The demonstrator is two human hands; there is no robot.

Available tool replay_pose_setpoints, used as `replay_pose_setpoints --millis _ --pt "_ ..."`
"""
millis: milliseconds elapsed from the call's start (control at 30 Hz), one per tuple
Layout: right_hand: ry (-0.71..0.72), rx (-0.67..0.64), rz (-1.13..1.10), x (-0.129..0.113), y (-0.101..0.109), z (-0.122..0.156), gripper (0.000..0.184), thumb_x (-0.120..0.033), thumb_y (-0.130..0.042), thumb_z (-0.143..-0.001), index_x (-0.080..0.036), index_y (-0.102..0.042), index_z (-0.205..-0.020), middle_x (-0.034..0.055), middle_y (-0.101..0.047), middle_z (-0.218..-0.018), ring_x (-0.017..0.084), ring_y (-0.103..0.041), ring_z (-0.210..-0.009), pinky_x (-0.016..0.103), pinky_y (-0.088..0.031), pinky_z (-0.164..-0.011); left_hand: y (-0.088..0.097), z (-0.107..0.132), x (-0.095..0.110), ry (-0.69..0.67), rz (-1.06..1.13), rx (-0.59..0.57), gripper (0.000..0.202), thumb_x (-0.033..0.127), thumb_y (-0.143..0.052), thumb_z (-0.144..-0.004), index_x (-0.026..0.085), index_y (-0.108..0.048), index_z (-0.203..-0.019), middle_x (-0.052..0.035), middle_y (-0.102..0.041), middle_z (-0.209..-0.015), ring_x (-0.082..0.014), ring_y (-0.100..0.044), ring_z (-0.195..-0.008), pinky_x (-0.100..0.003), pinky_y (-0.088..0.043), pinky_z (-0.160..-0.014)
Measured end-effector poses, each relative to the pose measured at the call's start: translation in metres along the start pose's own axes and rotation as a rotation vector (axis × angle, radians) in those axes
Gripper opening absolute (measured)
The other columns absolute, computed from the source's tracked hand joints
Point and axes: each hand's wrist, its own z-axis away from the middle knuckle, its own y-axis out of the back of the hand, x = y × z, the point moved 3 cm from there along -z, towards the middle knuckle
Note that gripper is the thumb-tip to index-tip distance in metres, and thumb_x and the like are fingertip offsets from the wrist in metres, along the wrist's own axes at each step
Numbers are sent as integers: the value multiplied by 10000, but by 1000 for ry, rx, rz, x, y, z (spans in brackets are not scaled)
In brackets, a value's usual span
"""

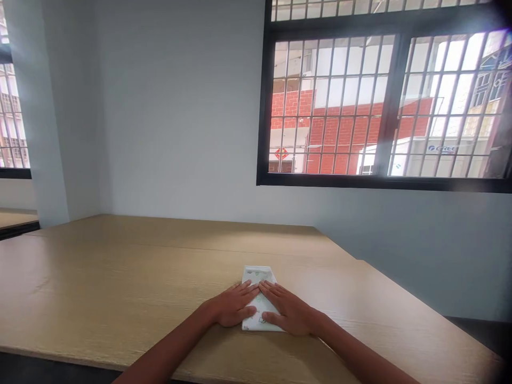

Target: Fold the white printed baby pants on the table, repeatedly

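Note:
A white folded piece with small dark printed figures (260,322) lies flat near the front of the wooden table; whether it is cloth or paper I cannot tell. My left hand (234,305) rests on its left side, palm down with the fingers stretched out. From the right, my right hand (290,309) lies flat across its other side. The fingertips of both hands nearly meet over its middle. Its far end and a strip of its near edge show between and beyond the hands, while the sides are partly covered.
The pale wooden table (120,277) reaches back to a grey-white wall (180,106). A barred window (332,106) with a black frame is at the upper right. Part of another table (18,217) shows at the far left, beyond a pillar (52,117).

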Motion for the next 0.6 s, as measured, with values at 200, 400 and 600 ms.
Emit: replay_pose_setpoints --millis 200,400,600 --pt "-101 20 -11 2 5 21 808 -669 -399 -924 -139 -246 -1514 107 -180 -1573 283 -141 -1451 473 -153 -1192 13 30 -10 65 35 75 539 472 -274 -1012 230 -314 -1491 -49 -302 -1554 -236 -238 -1437 -416 -189 -1180" --pt "4 63 -8 -15 3 11 792 -651 -420 -927 -167 -218 -1521 119 -195 -1566 295 -139 -1449 507 -118 -1188 13 -7 16 71 -71 308 416 334 -337 -984 184 -541 -1313 -90 -542 -1370 -229 -445 -1296 -404 -294 -1130" --pt "33 1 44 -16 0 17 967 -699 -543 -831 -169 -133 -1528 124 -142 -1574 332 -82 -1450 536 -100 -1181 -18 -17 19 102 -54 58 736 521 -328 -969 90 -124 -1530 -158 -95 -1588 -285 -86 -1468 -469 -135 -1183"
